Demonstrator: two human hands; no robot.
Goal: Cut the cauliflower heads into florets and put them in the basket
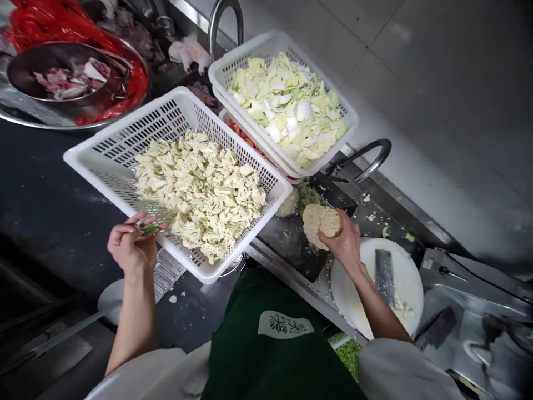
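Note:
My left hand (132,245) is closed in a pinch on a small green leaf piece (150,228) at the near rim of a white basket (125,136) full of cauliflower florets (200,194). My right hand (345,241) grips a whole cauliflower head (320,223) over the dark sink tray. A cleaver (385,275) lies on the round white cutting board (402,278) just right of that hand.
A second white basket (258,50) of chopped cabbage (287,105) is stacked on another basket behind. A steel bowl of meat (62,78) sits in a red-lined basin at top left. Two taps (222,16) (366,158) rise by the wall. A ladle (110,303) lies lower left.

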